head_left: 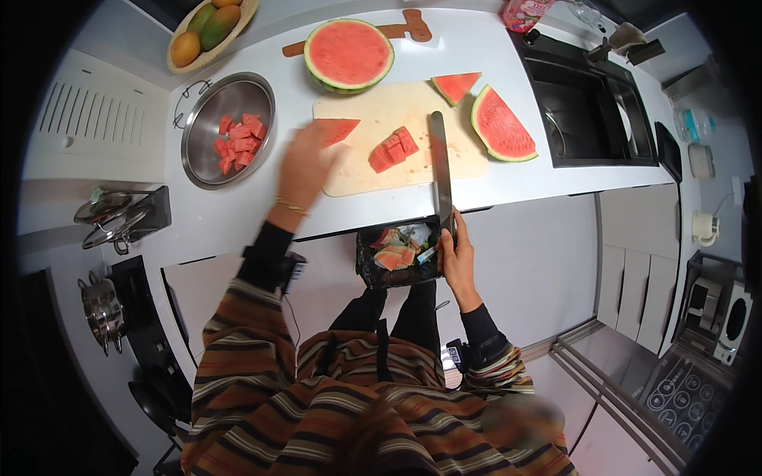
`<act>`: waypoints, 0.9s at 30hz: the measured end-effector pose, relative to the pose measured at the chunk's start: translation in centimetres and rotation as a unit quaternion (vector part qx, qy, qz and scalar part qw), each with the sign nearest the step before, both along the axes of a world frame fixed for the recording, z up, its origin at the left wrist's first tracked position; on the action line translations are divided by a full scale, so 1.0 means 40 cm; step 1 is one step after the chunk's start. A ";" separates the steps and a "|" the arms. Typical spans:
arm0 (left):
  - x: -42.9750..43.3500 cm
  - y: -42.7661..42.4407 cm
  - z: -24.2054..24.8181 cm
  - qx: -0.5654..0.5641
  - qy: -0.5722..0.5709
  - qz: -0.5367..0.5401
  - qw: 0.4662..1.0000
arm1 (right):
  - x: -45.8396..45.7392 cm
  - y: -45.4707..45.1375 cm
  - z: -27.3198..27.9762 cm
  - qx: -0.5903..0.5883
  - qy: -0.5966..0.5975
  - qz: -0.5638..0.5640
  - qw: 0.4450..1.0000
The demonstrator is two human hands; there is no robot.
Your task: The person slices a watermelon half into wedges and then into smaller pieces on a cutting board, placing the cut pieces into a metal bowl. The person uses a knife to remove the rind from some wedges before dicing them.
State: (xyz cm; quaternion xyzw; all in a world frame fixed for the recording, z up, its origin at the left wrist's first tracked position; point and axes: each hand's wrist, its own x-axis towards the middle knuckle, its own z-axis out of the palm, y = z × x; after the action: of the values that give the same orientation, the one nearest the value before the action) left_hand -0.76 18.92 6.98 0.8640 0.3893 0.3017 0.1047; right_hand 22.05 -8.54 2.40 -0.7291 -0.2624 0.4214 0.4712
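Note:
My right hand (456, 256) is closed round the handle of a long knife (441, 160), whose blade reaches over the right part of a pale cutting board (357, 181). Blurred, my left hand (305, 160) is at the board's left edge, by a watermelon wedge (340, 130); whether it grips the wedge is unclear. Cut watermelon chunks (394, 150) lie mid-board. A small watermelon piece (457, 86) rests at the board's upper right, and a larger wedge (503, 128) at its right edge. Behind stands a watermelon half (349, 53), cut face up. Watermelon cubes (241, 140) lie in a steel bowl (199, 169).
A lined bin (402, 276) with rinds and waste stands below the counter edge, near my legs. A brown wooden object (411, 27) lies behind the watermelon half. The black sink (571, 107) is at right, a fruit basket (247, 21) at upper left, and pot lids (113, 220) at left.

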 end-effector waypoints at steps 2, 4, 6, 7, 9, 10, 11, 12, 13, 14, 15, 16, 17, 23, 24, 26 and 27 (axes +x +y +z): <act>0.124 -0.073 -0.032 0.033 0.067 -0.075 0.994 | -0.014 0.005 -0.023 0.025 0.014 0.009 1.000; 0.213 -0.088 -0.069 0.021 0.025 -0.091 0.995 | -0.023 0.006 -0.039 0.035 0.053 0.002 0.998; 0.264 -0.090 -0.111 -0.012 -0.020 -0.110 0.994 | -0.027 0.007 -0.048 0.042 0.104 -0.002 0.994; 0.277 -0.090 -0.131 -0.045 -0.038 -0.116 0.991 | -0.027 0.008 -0.051 0.029 0.148 -0.007 0.988; 0.288 -0.080 -0.165 -0.079 -0.054 -0.114 0.989 | -0.025 0.009 -0.052 0.043 0.156 0.019 0.987; 0.291 -0.073 -0.178 -0.081 -0.053 -0.108 0.989 | -0.022 0.010 -0.051 0.043 0.170 0.021 0.984; 0.293 -0.072 -0.190 -0.084 -0.053 -0.103 0.990 | -0.022 0.010 -0.049 0.024 0.195 0.015 0.980; 0.299 -0.074 -0.200 -0.099 -0.085 -0.084 0.988 | -0.018 0.009 -0.046 0.028 0.189 0.025 0.981; 0.303 -0.074 -0.207 -0.102 -0.101 -0.074 0.987 | -0.017 0.011 -0.044 0.034 0.187 0.025 0.982; 0.308 -0.073 -0.210 -0.108 -0.113 -0.064 0.986 | -0.017 0.014 -0.042 0.034 0.188 0.021 0.981; 0.312 -0.074 -0.212 -0.114 -0.124 -0.054 0.984 | -0.018 0.017 -0.040 0.026 0.197 0.015 0.980; 0.315 -0.075 -0.212 -0.113 -0.137 -0.049 0.983 | -0.019 0.021 -0.038 0.022 0.199 0.011 0.980; 0.317 -0.076 -0.211 -0.112 -0.151 -0.043 0.981 | -0.021 0.026 -0.036 0.037 0.203 0.018 0.978; 0.327 -0.072 -0.203 -0.166 -0.244 0.002 0.955 | -0.072 0.053 -0.039 0.025 0.215 0.039 0.976; 0.328 -0.072 -0.204 -0.174 -0.252 0.007 0.952 | -0.089 0.058 -0.040 0.035 0.182 0.044 0.982; 0.333 -0.074 -0.206 -0.184 -0.270 0.019 0.945 | -0.130 0.077 -0.044 0.038 0.133 0.063 0.988; 0.336 -0.076 -0.208 -0.187 -0.280 0.026 0.941 | -0.154 0.087 -0.045 0.018 0.166 0.063 0.984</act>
State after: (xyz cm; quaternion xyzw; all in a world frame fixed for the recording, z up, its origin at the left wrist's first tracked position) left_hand 12.69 15.89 -1.33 0.6990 0.4161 0.4557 0.3614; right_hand 15.88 -5.06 0.58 -0.6226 -0.2339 0.5603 0.4936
